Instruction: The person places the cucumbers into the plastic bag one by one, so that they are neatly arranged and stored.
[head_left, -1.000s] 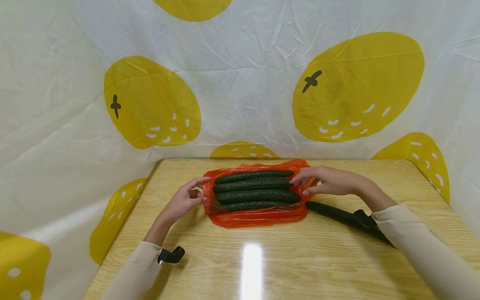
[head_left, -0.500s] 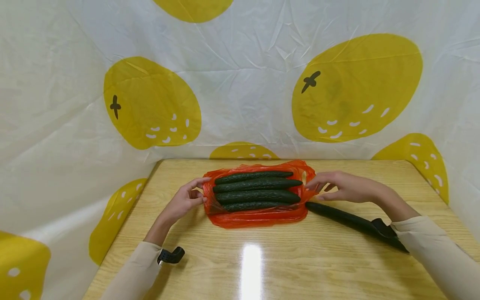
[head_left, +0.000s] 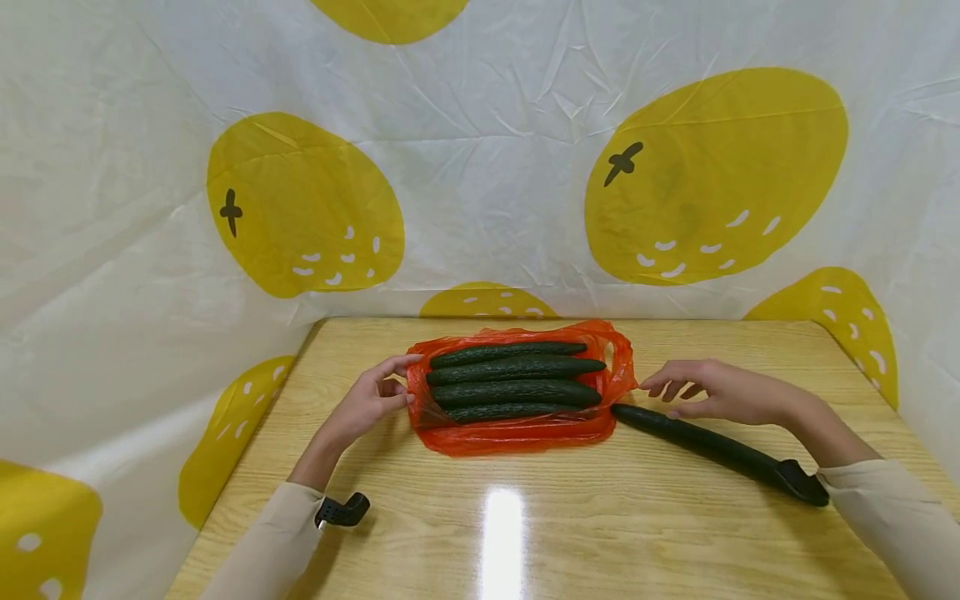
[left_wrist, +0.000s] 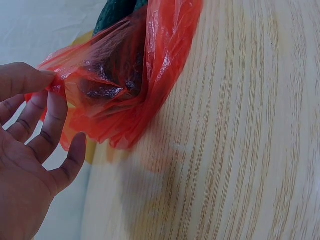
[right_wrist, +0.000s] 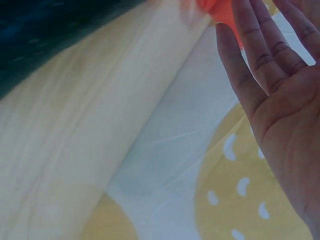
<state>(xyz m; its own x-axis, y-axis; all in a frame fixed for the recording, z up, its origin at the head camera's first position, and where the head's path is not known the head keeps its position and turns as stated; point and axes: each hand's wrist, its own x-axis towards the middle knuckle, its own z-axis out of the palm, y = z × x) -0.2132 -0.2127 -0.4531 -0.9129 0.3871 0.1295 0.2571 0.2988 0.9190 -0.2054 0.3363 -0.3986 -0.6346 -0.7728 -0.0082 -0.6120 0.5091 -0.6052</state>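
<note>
Four-sided and crumpled, the red plastic bag (head_left: 510, 437) lies spread at the table's far middle with several dark green cucumbers (head_left: 517, 367) side by side on it. My left hand (head_left: 367, 408) pinches its left edge; the left wrist view shows thumb and finger holding a gathered bit of film. My right hand (head_left: 720, 392) is at the bag's right handle, drawn to a point at its fingertips, which seem to pinch it; that contact is small in view. Outside the bag, a long loose cucumber (head_left: 697, 437) lies slanting below my right hand, its near end by the right wrist.
The light wood table (head_left: 420, 517) ends at a patterned white cloth (head_left: 487, 200) hung behind and at the sides. A black wrist-worn device (head_left: 345, 510) hangs at the left wrist. Glare marks the table's front middle.
My right hand has moved right and nearer, away from over the cucumbers, drawing the bag's right handle outward and uncovering the second cucumber's tip. My left hand has stayed in place.
</note>
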